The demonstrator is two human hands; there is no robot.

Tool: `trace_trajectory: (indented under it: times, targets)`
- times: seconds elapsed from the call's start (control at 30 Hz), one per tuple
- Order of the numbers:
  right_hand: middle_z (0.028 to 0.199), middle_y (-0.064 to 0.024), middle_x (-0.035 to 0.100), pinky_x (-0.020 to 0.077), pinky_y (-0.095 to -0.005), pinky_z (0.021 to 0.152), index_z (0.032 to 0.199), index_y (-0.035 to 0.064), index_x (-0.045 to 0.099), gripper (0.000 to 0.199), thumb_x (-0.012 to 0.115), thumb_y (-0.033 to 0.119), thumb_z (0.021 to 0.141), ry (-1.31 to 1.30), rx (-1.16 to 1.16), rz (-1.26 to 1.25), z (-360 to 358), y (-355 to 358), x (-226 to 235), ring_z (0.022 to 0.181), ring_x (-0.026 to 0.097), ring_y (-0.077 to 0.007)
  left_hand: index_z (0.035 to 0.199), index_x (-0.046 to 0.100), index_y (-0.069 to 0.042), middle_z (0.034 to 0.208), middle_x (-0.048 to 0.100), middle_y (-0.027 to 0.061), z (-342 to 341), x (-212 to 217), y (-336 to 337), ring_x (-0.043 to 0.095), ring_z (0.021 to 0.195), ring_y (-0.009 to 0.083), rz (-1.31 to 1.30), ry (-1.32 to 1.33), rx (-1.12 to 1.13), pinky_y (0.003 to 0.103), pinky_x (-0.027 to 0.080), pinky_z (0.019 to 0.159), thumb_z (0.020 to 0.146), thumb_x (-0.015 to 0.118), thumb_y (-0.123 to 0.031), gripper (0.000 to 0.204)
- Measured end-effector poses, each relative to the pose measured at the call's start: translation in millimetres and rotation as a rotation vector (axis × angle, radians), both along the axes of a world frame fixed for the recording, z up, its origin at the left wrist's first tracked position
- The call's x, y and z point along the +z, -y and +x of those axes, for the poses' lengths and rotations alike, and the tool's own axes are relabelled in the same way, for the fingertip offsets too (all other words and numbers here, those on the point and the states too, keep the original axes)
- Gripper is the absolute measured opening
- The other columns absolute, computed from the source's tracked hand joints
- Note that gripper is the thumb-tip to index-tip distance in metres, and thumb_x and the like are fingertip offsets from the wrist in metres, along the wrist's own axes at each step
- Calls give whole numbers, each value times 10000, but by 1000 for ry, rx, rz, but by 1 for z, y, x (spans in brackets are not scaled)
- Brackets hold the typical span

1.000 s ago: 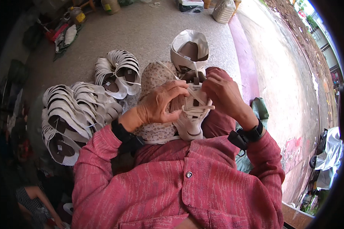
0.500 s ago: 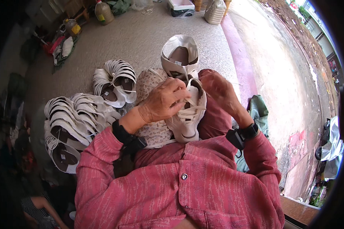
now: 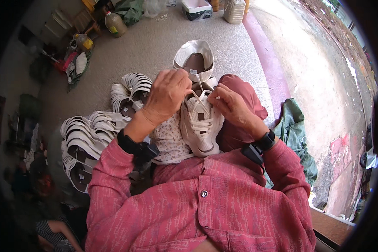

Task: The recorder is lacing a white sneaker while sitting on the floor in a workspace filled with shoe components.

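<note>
A person in a pink-red patterned shirt works over a pale shoe point(image 3: 203, 145) on the lap, set between a floral cloth point(image 3: 169, 136) over the left thigh and the dark-red trousers point(image 3: 241, 90) of the right, its toe toward the wearer. The left hand point(image 3: 166, 92), above the shoe's left side, pinches a white lace point(image 3: 202, 124) between thumb and curled fingers; the right hand point(image 3: 233, 105), at the opposite side of the opening, has its fingertips closed on the lace too. Black bands point(image 3: 132, 147) circle both wrists. Just beyond the shoe, a second pale shoe point(image 3: 193, 61) shows its brown insole; what supports it cannot be told. On the speckled floor point(image 3: 155, 52), to the left, stand a large stack point(image 3: 84, 134) and a smaller stack point(image 3: 132, 88) of white shoe parts. A white tub point(image 3: 196, 8) and a jug point(image 3: 234, 11) stand at the far side, near the floor's purple edge point(image 3: 264, 59). Green cloth point(image 3: 296, 136) lies at right; another person's arm point(image 3: 65, 233) appears at lower left.
</note>
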State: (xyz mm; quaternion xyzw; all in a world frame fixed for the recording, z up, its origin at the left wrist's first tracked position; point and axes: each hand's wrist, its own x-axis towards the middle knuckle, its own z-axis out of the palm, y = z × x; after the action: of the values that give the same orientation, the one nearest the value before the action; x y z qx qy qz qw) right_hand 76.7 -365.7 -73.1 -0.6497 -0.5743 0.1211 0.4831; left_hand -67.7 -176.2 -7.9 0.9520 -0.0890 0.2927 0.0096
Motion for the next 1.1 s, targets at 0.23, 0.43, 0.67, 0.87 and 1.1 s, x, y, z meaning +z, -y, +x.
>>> trace_trajectory:
  times: [0.23, 0.43, 0.67, 0.87, 1.1]
  targets:
    - [1051, -73, 581, 502, -415, 699, 973, 48, 602, 117, 634, 117, 884, 130, -36, 13, -26, 11, 22, 840, 635, -298, 993, 598, -36, 975, 573, 49, -14, -14, 6, 560, 937, 180, -730, -198, -124, 290, 446, 842, 936, 663, -167, 157]
    - [948, -16, 595, 492, -310, 695, 1001, 48, 615, 105, 641, 119, 928, -238, 145, -142, -31, 22, 23, 793, 612, -158, 983, 626, -35, 980, 578, 70, -19, -14, -2, 566, 933, 203, -754, -71, -75, 313, 452, 860, 917, 677, -194, 180]
    - [721, 66, 479, 264, -198, 518, 915, 88, 589, 171, 520, 205, 1018, -849, -176, 145, 1, 90, 70, 582, 356, -28, 921, 650, -96, 1017, 542, 87, -29, -15, 10, 531, 1004, 281, -171, -162, -58, 438, 400, 924, 771, 764, -346, 313]
    - [731, 36, 476, 333, -203, 488, 1031, 69, 561, 190, 480, 239, 1055, -1057, -303, 539, 54, 178, 43, 558, 387, -58, 900, 635, -101, 1033, 515, 73, -22, -28, 11, 468, 1102, 285, -17, -30, -79, 440, 367, 971, 765, 745, -409, 353]
    - [867, -44, 607, 318, -222, 478, 1099, 24, 573, 209, 495, 210, 1046, -1370, -231, 703, 110, 281, -23, 610, 438, -85, 826, 620, -75, 1012, 517, 62, -25, -45, 17, 470, 1036, 275, -250, -179, -142, 433, 348, 980, 795, 727, -283, 236]
